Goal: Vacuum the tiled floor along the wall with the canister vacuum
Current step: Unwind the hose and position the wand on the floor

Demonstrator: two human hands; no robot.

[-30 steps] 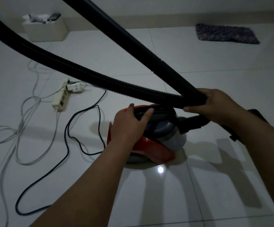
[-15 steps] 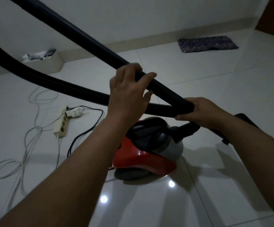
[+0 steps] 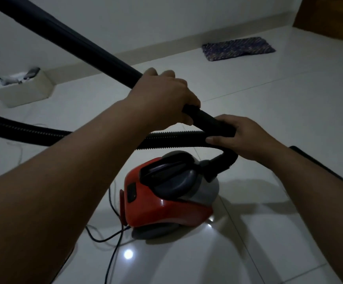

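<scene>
A red and grey canister vacuum [image 3: 166, 203] sits on the white tiled floor [image 3: 279, 124] below my hands. Its black rigid wand [image 3: 74, 39] rises toward the upper left. My left hand [image 3: 164, 95] grips the wand partway down. My right hand [image 3: 242, 136] holds the wand's lower end, where the ribbed black hose [image 3: 166, 139] meets it. From there the hose runs off to the left and also curves down into the canister's front. The wand's far end is out of view.
The vacuum's black power cord [image 3: 113, 242] trails from its back toward me. A white box [image 3: 25, 91] with small items stands against the wall at the left. A dark woven mat [image 3: 238, 48] lies by the skirting at the right, near a brown wooden surface [image 3: 330, 15].
My left hand left the canister's handle, rose to the wand and closed round it. My right hand kept its hold. The view has tilted and moved closer to the vacuum.
</scene>
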